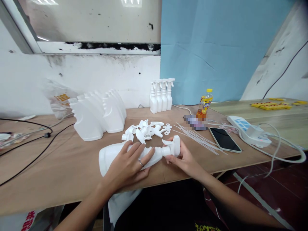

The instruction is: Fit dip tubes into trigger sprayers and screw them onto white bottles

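Observation:
A white plastic spray bottle (111, 154) lies on its side near the front edge of the wooden table (60, 166). My left hand (128, 165) lies over the bottle's body and holds it down. My right hand (181, 158) grips the white trigger sprayer head (173, 146) at the bottle's neck. Just behind the bottle sits a pile of loose white trigger heads (144, 130) and small washers (167, 129). Thin white dip tubes (196, 136) are spread to the right of the pile.
Several uncapped white bottles (96, 114) stand at the back left, several finished spray bottles (161, 95) at the back centre. A drink bottle (204, 104), a phone (224, 139), a power strip (249, 131) with cables and black wires (31, 141) also lie on the table.

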Demonstrator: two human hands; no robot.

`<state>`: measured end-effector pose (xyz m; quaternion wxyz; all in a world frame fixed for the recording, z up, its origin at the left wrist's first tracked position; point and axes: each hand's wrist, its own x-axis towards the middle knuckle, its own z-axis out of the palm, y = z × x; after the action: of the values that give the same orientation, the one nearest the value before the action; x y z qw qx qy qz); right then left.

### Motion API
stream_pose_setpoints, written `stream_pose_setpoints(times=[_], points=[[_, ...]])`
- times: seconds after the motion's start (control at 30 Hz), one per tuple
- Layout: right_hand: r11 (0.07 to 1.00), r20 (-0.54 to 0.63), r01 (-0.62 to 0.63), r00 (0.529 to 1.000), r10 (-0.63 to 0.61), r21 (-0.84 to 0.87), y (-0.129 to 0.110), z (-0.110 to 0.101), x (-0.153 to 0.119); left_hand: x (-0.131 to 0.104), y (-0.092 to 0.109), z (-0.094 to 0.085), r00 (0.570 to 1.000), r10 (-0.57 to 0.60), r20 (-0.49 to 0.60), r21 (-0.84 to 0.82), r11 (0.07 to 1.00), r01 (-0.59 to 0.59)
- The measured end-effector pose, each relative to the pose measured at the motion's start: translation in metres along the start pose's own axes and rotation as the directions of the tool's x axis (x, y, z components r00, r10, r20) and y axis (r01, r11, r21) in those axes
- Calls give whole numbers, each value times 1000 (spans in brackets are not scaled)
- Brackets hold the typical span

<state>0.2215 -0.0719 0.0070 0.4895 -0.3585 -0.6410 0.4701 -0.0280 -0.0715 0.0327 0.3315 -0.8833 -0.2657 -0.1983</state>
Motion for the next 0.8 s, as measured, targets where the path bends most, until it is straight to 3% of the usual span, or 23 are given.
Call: stream_pose_setpoints(times=[0.07, 0.17, 0.63, 0.8], points=[[999, -15, -40, 999, 40, 10, 2, 1, 0, 0, 1, 0, 1000, 16, -7, 10, 1000, -16], [999, -52, 1, 999, -3, -43, 2, 1, 0, 1, 1, -1, 1000, 15, -8, 26, 1000, -15], [995, -35, 21, 999, -25, -93, 4, 0, -1, 0, 1, 0, 1000, 16, -24, 25, 1000, -15], [994, -81, -82, 994, 76, -69, -3, 1, 0, -1, 1, 1, 1000, 13, -24, 5, 1000, -13]])
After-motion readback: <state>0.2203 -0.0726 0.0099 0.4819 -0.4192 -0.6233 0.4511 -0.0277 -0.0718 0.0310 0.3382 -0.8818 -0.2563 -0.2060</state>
